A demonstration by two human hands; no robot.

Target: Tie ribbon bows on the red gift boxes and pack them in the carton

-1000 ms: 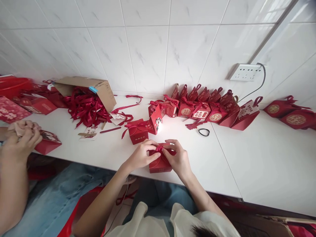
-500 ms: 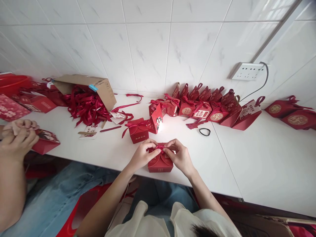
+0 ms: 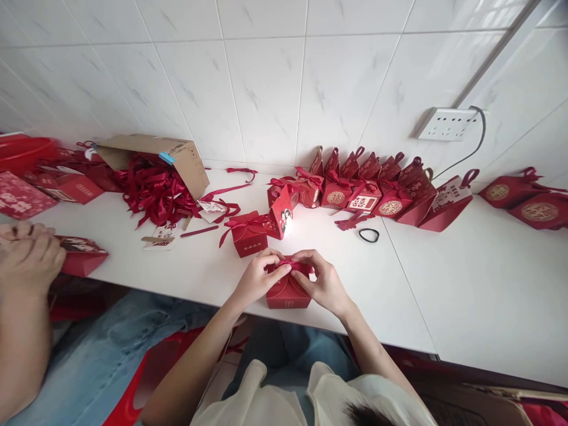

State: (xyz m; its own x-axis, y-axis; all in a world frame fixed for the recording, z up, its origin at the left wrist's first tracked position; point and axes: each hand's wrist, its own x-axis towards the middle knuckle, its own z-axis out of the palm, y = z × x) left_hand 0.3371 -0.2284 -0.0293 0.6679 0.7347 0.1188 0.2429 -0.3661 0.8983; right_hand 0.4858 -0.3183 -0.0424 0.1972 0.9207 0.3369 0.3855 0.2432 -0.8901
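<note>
Left hand and right hand pinch the ribbon atop the red box; uneven pulling could slip it loose.

The white table carries a row of gift boxes, a carton of ribbons, a hair tie, and one red box in front.
</note>
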